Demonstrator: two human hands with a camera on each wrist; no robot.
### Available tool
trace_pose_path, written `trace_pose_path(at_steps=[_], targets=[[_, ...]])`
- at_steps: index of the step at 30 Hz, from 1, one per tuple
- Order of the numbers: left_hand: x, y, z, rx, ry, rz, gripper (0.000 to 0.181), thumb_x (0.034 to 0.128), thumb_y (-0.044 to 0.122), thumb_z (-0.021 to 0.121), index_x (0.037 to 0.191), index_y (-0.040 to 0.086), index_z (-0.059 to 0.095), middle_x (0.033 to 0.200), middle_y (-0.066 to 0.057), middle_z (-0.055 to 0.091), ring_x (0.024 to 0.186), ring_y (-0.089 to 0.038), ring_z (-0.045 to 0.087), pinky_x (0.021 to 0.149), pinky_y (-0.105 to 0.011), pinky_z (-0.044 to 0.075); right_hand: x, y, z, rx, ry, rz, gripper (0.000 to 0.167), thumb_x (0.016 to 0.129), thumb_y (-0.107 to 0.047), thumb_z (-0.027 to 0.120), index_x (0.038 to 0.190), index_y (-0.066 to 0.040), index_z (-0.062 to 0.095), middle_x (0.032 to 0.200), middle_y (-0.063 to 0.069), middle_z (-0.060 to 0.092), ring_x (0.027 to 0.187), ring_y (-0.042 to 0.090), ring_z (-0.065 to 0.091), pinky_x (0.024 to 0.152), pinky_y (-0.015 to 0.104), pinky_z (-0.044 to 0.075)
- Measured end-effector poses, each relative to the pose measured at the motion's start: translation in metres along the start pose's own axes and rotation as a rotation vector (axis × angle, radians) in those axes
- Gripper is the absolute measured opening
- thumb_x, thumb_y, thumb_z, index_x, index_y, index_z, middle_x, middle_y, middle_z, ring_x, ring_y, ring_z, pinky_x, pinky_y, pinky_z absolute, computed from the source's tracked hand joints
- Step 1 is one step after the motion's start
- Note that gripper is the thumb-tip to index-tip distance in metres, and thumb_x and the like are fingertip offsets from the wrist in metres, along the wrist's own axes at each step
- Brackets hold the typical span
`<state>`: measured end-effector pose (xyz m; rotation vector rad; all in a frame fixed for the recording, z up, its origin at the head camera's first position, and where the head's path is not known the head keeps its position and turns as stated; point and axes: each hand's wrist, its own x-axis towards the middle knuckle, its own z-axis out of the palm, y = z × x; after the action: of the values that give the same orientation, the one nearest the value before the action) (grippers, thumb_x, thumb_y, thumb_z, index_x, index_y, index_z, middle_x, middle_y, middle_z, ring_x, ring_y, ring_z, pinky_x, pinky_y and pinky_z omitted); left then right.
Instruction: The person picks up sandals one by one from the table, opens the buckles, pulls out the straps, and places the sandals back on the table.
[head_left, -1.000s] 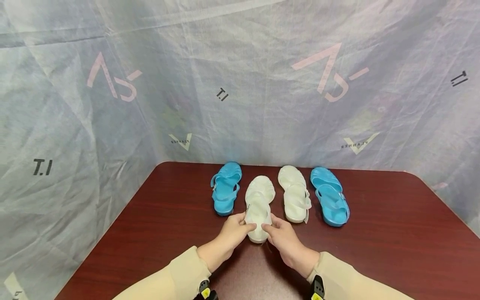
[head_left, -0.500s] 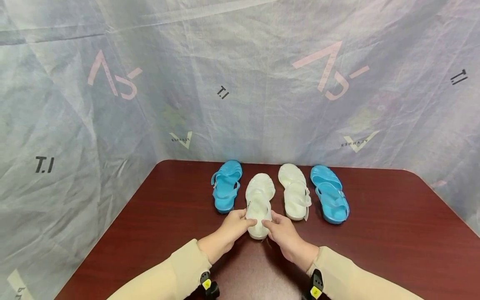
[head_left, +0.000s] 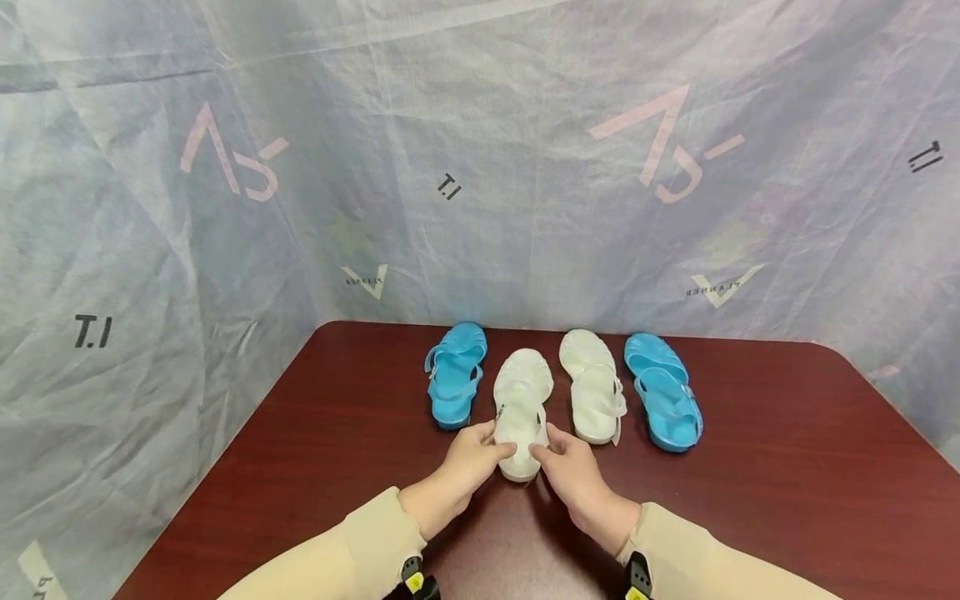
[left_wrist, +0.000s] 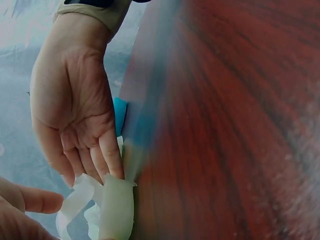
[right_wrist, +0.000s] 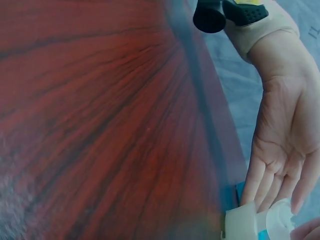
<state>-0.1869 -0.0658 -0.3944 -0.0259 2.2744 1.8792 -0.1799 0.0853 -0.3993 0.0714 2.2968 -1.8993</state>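
Note:
In the head view, both hands hold a white jelly sandal [head_left: 521, 408] by its heel end. My left hand [head_left: 465, 462] grips the left side and my right hand [head_left: 576, 473] the right, thumbs over the heel strap area. The sandal points away from me, toe toward the back. The left wrist view shows the white heel [left_wrist: 119, 207] close up, with long fingers of the facing hand against it. The right wrist view catches the same white heel [right_wrist: 241, 222] low in the picture. Fingers under the sole are hidden.
A blue sandal [head_left: 453, 379] lies left of the held one. Right of it lie another white sandal [head_left: 592, 392] and a second blue sandal [head_left: 666, 396]. All rest on a dark red wooden table [head_left: 780, 467]. A printed grey cloth [head_left: 525, 150] hangs behind.

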Motion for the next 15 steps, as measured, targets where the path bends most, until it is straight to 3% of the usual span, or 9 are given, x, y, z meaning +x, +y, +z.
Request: trace_pose_path(at_steps=[10, 15], targets=[[-0.0052, -0.0010, 0.0030, -0.002, 0.020, 0.017, 0.061, 0.0918, 0.012, 0.063, 0.142, -0.012, 0.038, 0.145, -0.027, 0.043, 0.137, -0.036, 0.041, 0.108, -0.046, 0.041, -0.0079, -0.0043, 0.0000, 0.077, 0.012, 0.031, 0.056, 0.100, -0.012, 0.049, 0.145, 0.014, 0.028, 0.145, 0.036, 0.035, 0.135, 0.042, 0.039, 0.108, 0.048, 0.040], [-0.0057, -0.0017, 0.0025, -0.009, 0.017, 0.027, 0.062, 0.0917, 0.010, 0.063, 0.142, -0.014, 0.036, 0.145, -0.029, 0.041, 0.137, -0.038, 0.039, 0.108, -0.047, 0.041, -0.0084, -0.0022, 0.0007, 0.117, 0.004, 0.033, 0.055, 0.100, -0.011, 0.049, 0.145, 0.013, 0.028, 0.146, 0.037, 0.032, 0.136, 0.042, 0.037, 0.108, 0.048, 0.040]])
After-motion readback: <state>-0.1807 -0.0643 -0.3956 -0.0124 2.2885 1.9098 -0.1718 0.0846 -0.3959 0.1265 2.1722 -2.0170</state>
